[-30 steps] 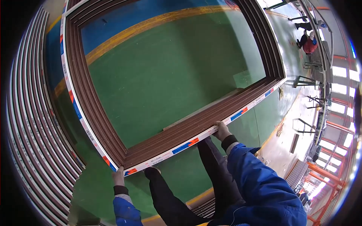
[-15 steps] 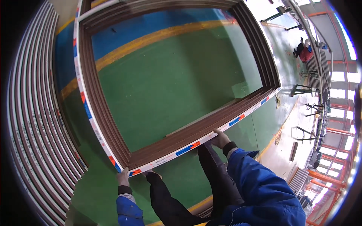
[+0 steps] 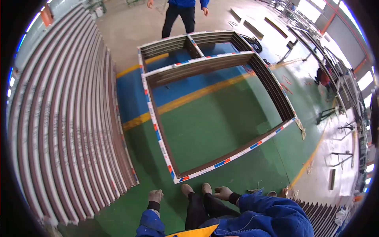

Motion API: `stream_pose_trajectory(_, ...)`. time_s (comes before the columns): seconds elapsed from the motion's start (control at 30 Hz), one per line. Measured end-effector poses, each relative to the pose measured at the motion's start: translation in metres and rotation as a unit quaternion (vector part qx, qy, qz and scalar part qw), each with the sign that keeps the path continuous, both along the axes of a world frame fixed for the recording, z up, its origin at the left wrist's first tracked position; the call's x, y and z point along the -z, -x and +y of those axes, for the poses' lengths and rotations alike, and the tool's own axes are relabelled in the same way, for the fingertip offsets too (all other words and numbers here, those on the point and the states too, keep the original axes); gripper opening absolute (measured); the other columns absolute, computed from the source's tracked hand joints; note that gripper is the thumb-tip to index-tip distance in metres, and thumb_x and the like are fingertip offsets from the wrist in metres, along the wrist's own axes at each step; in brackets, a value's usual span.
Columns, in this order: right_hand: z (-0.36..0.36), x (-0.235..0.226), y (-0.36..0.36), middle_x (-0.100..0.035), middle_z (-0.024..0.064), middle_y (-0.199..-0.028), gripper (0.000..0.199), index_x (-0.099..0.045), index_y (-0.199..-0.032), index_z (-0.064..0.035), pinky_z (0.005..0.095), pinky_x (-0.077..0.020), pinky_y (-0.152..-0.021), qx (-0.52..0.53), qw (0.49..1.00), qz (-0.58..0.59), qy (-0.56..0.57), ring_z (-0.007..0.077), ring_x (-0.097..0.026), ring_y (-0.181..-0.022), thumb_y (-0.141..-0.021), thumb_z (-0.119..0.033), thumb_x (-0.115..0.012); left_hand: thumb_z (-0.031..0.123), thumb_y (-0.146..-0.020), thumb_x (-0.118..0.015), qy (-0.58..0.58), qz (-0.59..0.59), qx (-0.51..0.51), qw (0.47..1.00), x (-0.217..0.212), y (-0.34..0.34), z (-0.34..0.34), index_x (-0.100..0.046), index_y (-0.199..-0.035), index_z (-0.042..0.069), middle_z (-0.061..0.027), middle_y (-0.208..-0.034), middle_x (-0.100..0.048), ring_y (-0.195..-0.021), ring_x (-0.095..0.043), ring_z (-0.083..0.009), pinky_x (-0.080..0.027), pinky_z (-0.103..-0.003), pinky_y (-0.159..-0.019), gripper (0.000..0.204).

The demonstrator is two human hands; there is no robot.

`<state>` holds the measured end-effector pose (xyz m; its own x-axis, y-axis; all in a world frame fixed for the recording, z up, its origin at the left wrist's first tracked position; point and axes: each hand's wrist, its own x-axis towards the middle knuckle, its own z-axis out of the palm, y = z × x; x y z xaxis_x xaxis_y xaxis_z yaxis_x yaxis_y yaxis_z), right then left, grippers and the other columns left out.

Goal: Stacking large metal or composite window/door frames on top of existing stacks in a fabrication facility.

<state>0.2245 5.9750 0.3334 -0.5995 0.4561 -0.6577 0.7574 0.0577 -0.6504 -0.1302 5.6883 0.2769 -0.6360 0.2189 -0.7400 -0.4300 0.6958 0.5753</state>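
Observation:
A large brown rectangular window frame [image 3: 199, 171], edged with white, blue and red protective film, lies flat before me on what looks like a stack of similar frames. A crossbar [image 3: 166, 70] and a short divider split its far end. My left hand [image 3: 156, 196], in a greyish glove, hangs just short of the near left corner, its fingers curled with nothing visible in them. My gloved right hand [image 3: 223, 193] is apart from the near edge, to the right of my shoes, with fingers loosely extended and holding nothing.
Many brown-and-white frames [image 3: 75, 118] stand packed in a row on the left. Beyond the window frame stands a co-worker [image 3: 179, 15] in blue and black. Metal stands [image 3: 341, 156] are on the right; ribbed profiles [image 3: 319, 211] lie at lower right. A dark coiled cable [image 3: 254, 44] rests behind.
Both hands have let go of the frame's near edge and drawn back toward me. The frame now sits farther away and lower, showing its far end. A co-worker has come into view.

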Motion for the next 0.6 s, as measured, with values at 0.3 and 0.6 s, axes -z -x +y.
stream_pose_trajectory(0.3,0.01,-0.205,0.205,-0.07,0.0185,-0.092,0.039,-0.063,-0.116,-0.0009,0.0418,-0.0548,-0.076,-0.189,0.916,0.348,-0.057,0.0299,-0.07,-0.083,-0.086,-0.024,-0.073,0.026,-0.092,-0.067,-0.047,0.215,-0.057,0.974,-0.278,-0.033,-0.059,-0.063,-0.068,0.002,-0.0052,-0.06,-0.064,-0.055,-0.063,-0.0114,-0.05,-0.031,-0.054,0.035)
stream_pose_trajectory(0.6,-0.156,-0.623,0.413,-0.065,0.0241,-0.107,0.068,-0.048,-0.141,0.0029,0.0455,-0.0512,-0.085,-0.404,0.548,0.675,-0.284,0.0419,-0.064,-0.096,-0.088,-0.033,-0.072,0.005,-0.097,-0.06,-0.186,0.641,-0.023,0.744,-0.526,0.031,-0.125,-0.057,-0.132,-0.006,-0.016,-0.113,-0.069,-0.097,-0.066,-0.0167,-0.053,-0.032,-0.085,0.036)
